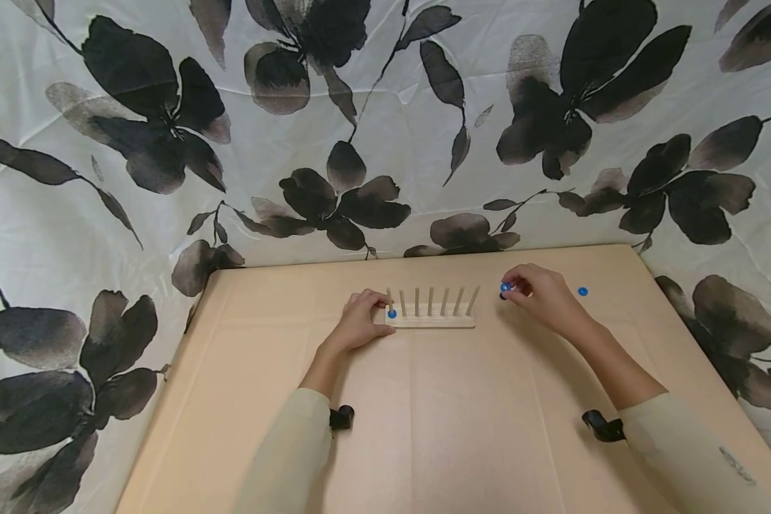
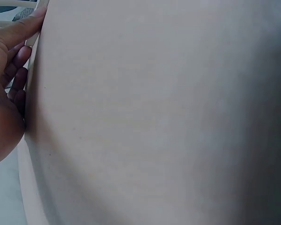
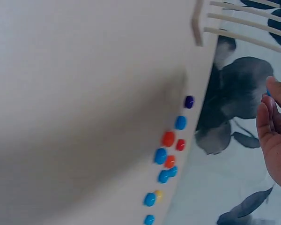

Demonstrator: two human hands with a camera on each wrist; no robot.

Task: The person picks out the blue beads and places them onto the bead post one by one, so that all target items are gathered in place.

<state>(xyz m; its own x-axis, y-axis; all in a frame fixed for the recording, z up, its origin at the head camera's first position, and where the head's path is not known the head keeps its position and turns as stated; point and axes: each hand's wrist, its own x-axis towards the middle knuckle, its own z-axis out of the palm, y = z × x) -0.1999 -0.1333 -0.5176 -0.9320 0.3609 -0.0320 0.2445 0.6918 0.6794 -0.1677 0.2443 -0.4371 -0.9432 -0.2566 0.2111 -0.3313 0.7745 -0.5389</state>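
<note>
A pale wooden peg rack [image 1: 433,323] with a row of upright pegs lies toward the far side of the table. Its left end is gripped by my left hand [image 1: 360,321], thumb at the front and fingers toward the leftmost peg. Low on that peg sits a blue bead [image 1: 392,313]. To the right of the rack, my right hand [image 1: 542,296] is raised over the table and pinches a blue bead [image 3: 268,93] between thumb and fingertips, which mostly cover it. In the left wrist view the left hand [image 2: 7,65] holds the rack's edge.
Loose beads lie along the table's far edge in the right wrist view: a dark purple bead [image 3: 189,101], a red bead [image 3: 180,144], a yellow bead [image 3: 158,195] and several blue and orange ones. Another blue bead [image 1: 582,291] shows right of my hand. Floral cloth [image 1: 450,143] hangs behind the table.
</note>
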